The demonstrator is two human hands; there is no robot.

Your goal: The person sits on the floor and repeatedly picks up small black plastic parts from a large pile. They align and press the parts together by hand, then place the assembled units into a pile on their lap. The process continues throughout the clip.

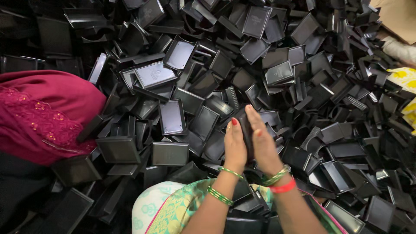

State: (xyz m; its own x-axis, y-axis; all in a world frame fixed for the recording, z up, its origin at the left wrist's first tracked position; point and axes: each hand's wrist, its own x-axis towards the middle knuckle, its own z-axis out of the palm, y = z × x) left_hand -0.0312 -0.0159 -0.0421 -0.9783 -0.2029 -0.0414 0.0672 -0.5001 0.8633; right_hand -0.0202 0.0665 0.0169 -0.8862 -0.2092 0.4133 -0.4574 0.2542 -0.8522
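A black plastic piece point(246, 132) stands on edge, pressed between the flat palms of the left hand point(235, 145) and right hand point(263, 143), fingers point(255, 119) straight and closed against it. A heap of black plastic trays point(173, 117) surrounds them; a maroon cloth point(39, 112) lies left.

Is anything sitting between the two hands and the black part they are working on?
Nothing visible. The left hand and right hand press flat against either side of one black part, held above the pile of black parts. The maroon cloth lies off to the left, clear of them.
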